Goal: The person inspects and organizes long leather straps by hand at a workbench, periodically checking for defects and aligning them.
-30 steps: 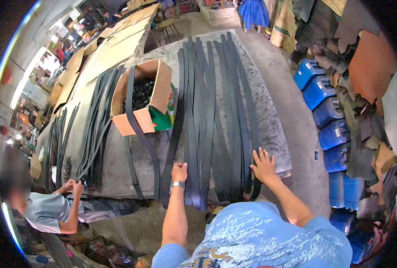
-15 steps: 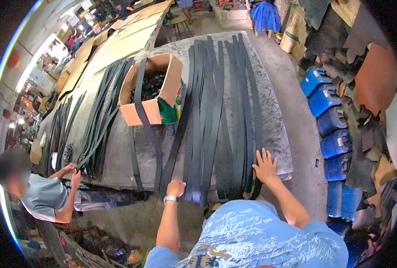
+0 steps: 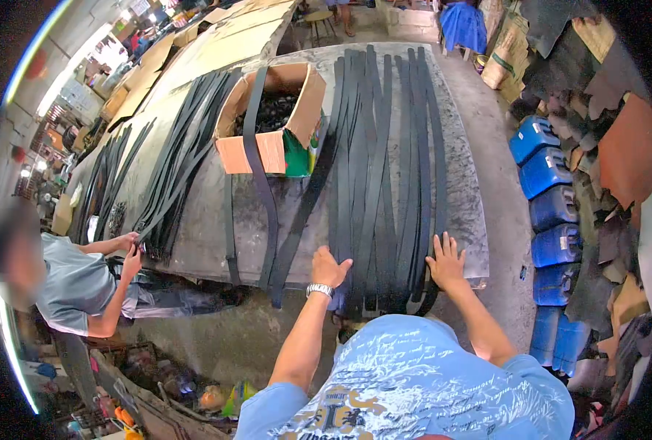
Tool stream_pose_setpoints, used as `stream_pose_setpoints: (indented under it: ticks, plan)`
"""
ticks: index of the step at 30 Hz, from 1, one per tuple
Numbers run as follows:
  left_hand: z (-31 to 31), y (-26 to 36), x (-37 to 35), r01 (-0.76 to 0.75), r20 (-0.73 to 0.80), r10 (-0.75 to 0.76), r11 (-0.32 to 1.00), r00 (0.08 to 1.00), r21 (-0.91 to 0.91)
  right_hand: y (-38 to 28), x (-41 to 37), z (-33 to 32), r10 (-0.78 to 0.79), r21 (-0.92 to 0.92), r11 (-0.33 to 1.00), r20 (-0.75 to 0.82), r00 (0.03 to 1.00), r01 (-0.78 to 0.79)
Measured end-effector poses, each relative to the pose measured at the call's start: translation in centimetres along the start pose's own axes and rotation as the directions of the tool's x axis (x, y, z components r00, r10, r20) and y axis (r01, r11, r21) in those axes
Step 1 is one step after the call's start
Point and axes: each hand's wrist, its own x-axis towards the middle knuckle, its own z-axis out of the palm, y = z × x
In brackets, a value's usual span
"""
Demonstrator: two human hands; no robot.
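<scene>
The left hand (image 3: 330, 268), fingers partly bent and thumb sticking out, sits against the left edge of a broad row of black straps (image 3: 373, 169); whether it grips one, I can't tell from here. The right hand (image 3: 447, 262) is open, fingers spread, resting at the row's right edge. The straps lie lengthwise on the dark surface (image 3: 464, 176) between the two hands, their near ends reaching its front edge, some crossing others.

The blue shirt (image 3: 406, 381) carries a dark and tan emblem with lettering, and lines of white script run over the cloth, too small for me to read. Pale labels show on some of the blue jugs (image 3: 544, 174) lined up to the right, their words illegible; what those jugs hold is hidden.

Left of the row stands an open cardboard box (image 3: 233, 155), with small black pieces (image 3: 278, 111) inside and a green panel (image 3: 296, 155) on its side. A single strap (image 3: 252, 121) drapes across it and down the front. Further left lies another strap pile (image 3: 183, 158), where a co-worker's hands (image 3: 132, 262) hold a strap end.
</scene>
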Motion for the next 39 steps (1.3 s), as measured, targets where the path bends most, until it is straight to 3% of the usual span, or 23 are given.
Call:
stream_pose_setpoints:
  ticks: [2,5,8,11,13,16,17,19,21,23,25,26,31,33,35,36,37,39]
  plan:
    - [0.2,0.2,0.1,0.022,0.022,-0.023,0.999,0.999,0.029,0.1,-0.1,0.0,-0.007,0.005,1.0,-0.009,1.0,0.007]
    - [0.2,-0.1,0.0,0.101,0.044,-0.094,0.979,0.995,-0.179,0.1,0.0,0.0,-0.014,0.017,1.0,-0.02,1.0,0.014]
    - [1.2,-0.5,-0.2,0.129,0.085,-0.111,0.959,0.99,-0.252,0.2,-0.1,0.1,-0.023,0.03,0.999,-0.039,0.999,0.024]
    - [2.1,-2.7,0.4,0.22,0.208,-0.116,0.766,0.971,-0.603,-0.2,-0.2,-0.8,-0.008,0.032,0.999,-0.005,1.0,0.008]
    - [0.6,-2.0,-0.1,0.247,0.223,-0.137,0.754,0.965,-0.609,-0.8,0.0,-2.8,0.029,0.028,0.999,0.083,0.996,-0.031]
    - [-0.9,-0.9,-0.6,0.272,0.214,-0.176,0.749,0.961,-0.605,-3.5,-0.7,-10.1,-0.125,0.348,0.928,-0.034,0.992,0.129]
    - [-2.0,-0.1,-0.7,0.311,0.243,-0.206,0.761,0.948,-0.569,-4.6,-1.1,-13.3,-0.223,0.533,0.795,-0.19,0.956,0.291]
    - [-2.0,-0.3,-0.5,0.336,0.262,-0.222,0.754,0.939,-0.565,-8.4,-3.7,-22.1,-0.322,0.812,0.47,-0.208,0.924,0.347]
    - [-0.1,-2.0,0.0,0.308,0.242,-0.196,0.713,0.95,-0.63,-10.1,-7.8,-30.0,-0.499,0.757,0.337,-0.361,0.788,0.56]
    - [-0.5,-1.5,-0.3,0.285,0.209,-0.197,0.749,0.958,-0.599,-10.5,-10.8,-34.5,-0.617,0.733,-0.093,-0.574,0.539,0.674]
    - [-1.4,-0.5,-0.9,0.277,0.19,-0.204,0.776,0.96,-0.566,-11.9,-11.3,-35.7,-0.622,0.653,-0.525,-0.732,0.278,0.545]
    - [-1.9,0.1,-1.1,0.28,0.186,-0.211,0.786,0.96,-0.551,-12.2,-11.7,-36.1,-0.608,0.625,-0.628,-0.766,0.209,0.464]
    - [-1.5,-0.4,-1.2,0.215,0.131,-0.171,0.836,0.976,-0.505,-12.9,-13.6,-37.3,-0.555,0.599,-0.615,-0.791,0.259,0.513]
    - [-1.5,-0.3,-1.2,0.242,0.154,-0.188,0.804,0.97,-0.543,-11.2,-12.5,-37.9,-0.672,0.63,-0.536,-0.721,0.168,0.562]
    - [-0.7,-1.5,-0.6,0.261,0.201,-0.179,0.8,0.963,-0.541,-11.7,-12.4,-36.1,-0.481,0.488,-0.574,-0.851,0.212,0.658]
    - [-0.2,-2.3,-0.2,0.267,0.225,-0.169,0.798,0.96,-0.541,-11.5,-12.0,-34.8,-0.48,0.503,-0.527,-0.841,0.249,0.685]
    - [-0.1,-2.6,-0.3,0.212,0.141,-0.163,0.847,0.976,-0.488,-11.3,-11.6,-33.6,-0.478,0.519,-0.479,-0.831,0.285,0.708]
    - [0.0,-3.3,-0.6,0.105,-0.028,-0.123,0.928,0.992,-0.358,-10.0,-10.8,-31.8,-0.605,0.757,-0.127,-0.571,0.554,0.641]
